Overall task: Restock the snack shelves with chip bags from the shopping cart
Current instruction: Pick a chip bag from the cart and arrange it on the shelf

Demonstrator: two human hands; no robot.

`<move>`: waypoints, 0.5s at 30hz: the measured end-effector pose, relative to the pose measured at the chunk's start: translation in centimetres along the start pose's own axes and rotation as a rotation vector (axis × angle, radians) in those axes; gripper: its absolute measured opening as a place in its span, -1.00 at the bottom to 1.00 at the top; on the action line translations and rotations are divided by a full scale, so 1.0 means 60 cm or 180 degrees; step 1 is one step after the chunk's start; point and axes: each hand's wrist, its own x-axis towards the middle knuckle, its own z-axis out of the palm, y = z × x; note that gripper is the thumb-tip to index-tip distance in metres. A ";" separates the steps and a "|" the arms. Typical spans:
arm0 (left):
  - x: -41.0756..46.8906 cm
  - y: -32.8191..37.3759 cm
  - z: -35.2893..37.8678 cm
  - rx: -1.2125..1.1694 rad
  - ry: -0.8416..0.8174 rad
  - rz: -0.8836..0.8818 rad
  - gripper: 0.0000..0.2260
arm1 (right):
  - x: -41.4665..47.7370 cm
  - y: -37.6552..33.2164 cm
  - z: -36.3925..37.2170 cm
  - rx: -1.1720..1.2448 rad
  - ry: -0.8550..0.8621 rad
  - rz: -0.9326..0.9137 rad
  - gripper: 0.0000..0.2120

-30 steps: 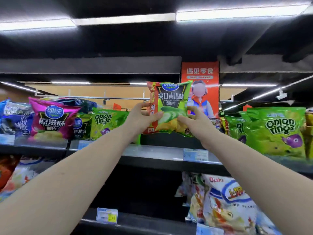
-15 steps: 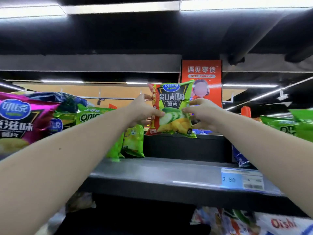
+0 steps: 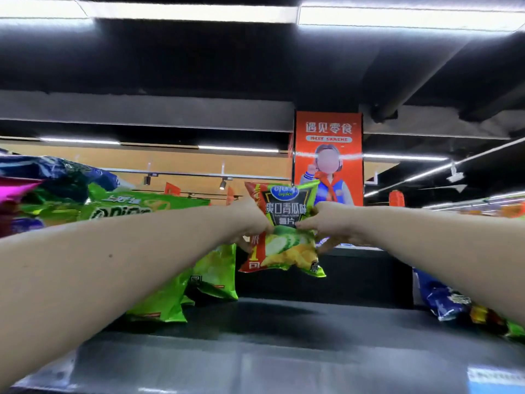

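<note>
A green and red cucumber-flavour chip bag (image 3: 287, 245) hangs upright above the back of the grey top shelf (image 3: 255, 345). My left hand (image 3: 250, 223) grips its left edge. My right hand (image 3: 329, 223) grips its right edge, fingers curled over the front. The bag's bottom corner is above the shelf, not touching it. The shopping cart is out of view.
Green onion-ring bags (image 3: 159, 294) stand on the shelf at left, with a pink bag (image 3: 14, 191) and dark blue bags (image 3: 51, 169) further left. A blue bag (image 3: 443, 302) lies at right. An orange poster (image 3: 329, 155) hangs behind. A price tag (image 3: 494, 376) sits on the shelf's front edge.
Both hands carried the chip bag further in over the shelf. My view moved closer and lower to the shelf surface, so the neighbouring bags slid outward in the frame.
</note>
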 end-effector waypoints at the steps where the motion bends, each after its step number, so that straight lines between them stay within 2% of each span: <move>1: 0.003 -0.006 0.005 -0.0005 0.0020 -0.0042 -0.78 | 0.005 0.010 0.009 0.0037 -0.0057 0.0026 -0.93; 5: 0.006 -0.041 0.022 0.0047 -0.0053 -0.0193 -0.78 | 0.017 0.050 0.043 0.0085 -0.0224 0.0072 -0.95; 8: 0.009 -0.062 0.026 -0.0024 -0.0085 -0.0259 -0.70 | 0.021 0.069 0.060 0.0171 -0.0212 0.0076 -0.86; 10: 0.009 -0.058 0.022 0.0042 -0.0133 -0.0333 -0.69 | 0.023 0.074 0.061 0.0230 -0.0225 0.0052 -0.94; 13: 0.007 -0.043 0.008 0.0123 -0.0321 -0.0527 -0.65 | 0.023 0.074 0.054 0.0354 -0.0514 0.0070 -0.95; 15: 0.003 -0.040 -0.002 0.0141 -0.0432 -0.0702 -0.64 | 0.021 0.074 0.057 0.0384 -0.0701 0.0123 -0.87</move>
